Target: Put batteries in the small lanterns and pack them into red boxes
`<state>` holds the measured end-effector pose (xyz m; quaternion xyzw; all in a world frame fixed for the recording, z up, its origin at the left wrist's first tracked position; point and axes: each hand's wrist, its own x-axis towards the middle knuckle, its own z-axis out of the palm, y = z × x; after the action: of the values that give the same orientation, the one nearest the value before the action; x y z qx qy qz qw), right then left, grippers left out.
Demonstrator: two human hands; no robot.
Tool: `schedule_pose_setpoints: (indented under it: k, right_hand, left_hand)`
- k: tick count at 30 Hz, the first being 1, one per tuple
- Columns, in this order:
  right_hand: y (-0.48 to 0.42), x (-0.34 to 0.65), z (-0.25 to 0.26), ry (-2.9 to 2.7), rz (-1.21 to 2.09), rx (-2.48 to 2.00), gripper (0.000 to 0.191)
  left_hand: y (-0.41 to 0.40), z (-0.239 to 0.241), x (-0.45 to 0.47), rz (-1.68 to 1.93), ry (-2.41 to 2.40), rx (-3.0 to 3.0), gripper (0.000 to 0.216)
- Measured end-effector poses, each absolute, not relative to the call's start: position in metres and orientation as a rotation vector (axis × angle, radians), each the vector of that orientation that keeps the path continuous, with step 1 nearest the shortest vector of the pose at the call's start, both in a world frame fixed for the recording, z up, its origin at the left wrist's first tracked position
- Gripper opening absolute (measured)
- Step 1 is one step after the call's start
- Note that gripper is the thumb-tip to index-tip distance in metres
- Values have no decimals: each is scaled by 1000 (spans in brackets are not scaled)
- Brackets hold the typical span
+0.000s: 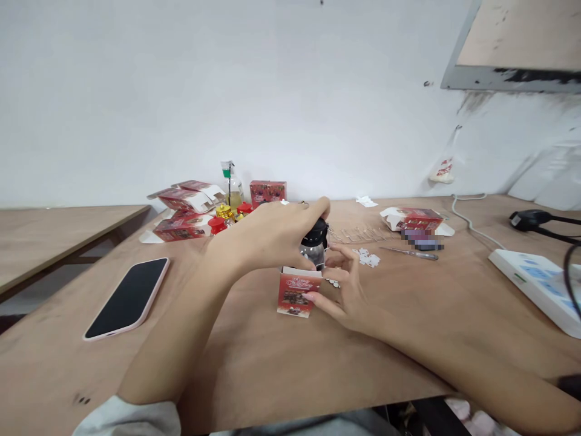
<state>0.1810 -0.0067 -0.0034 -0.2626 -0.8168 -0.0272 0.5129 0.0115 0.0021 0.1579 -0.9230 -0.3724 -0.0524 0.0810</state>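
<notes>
My left hand (pixel 290 224) grips a small lantern-like piece with a black top (pixel 318 231) and a clear body (pixel 312 251). It holds the piece upright, with its lower end at the open top of a small red printed box (pixel 297 292). The fingers of my right hand (pixel 342 287) are closed on the box's right side, the thumb lying across its front. A thin wire loop hangs by the black top. The box stands on the wooden table (pixel 254 363). How deep the piece sits in the box is hidden by the front panel.
Red boxes (pixel 184 225) and red- and gold-topped pieces (pixel 218 225) lie at the back left, near a bottle (pixel 235 192). A phone (pixel 127 298) lies left. White tags (pixel 367 257), wire pieces (pixel 358 234), a screwdriver (pixel 415 253) and a power strip (pixel 538 287) are right.
</notes>
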Motion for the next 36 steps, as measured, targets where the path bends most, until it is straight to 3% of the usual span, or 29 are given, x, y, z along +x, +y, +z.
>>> schedule_pose_setpoints:
  k: [11, 29, 36]
  right_hand:
    - [-5, 184, -5, -1974, -23, -616, 36]
    - [-8, 181, -9, -1967, -187, -605, 43]
    - [-6, 182, -9, -1984, -109, -563, 48]
  left_hand:
    - [1, 151, 15, 87, -1183, -2712, 34]
    - [-7, 150, 19, 248, -1237, -2583, 37]
    - [-2, 151, 13, 325, -1211, -2622, 20]
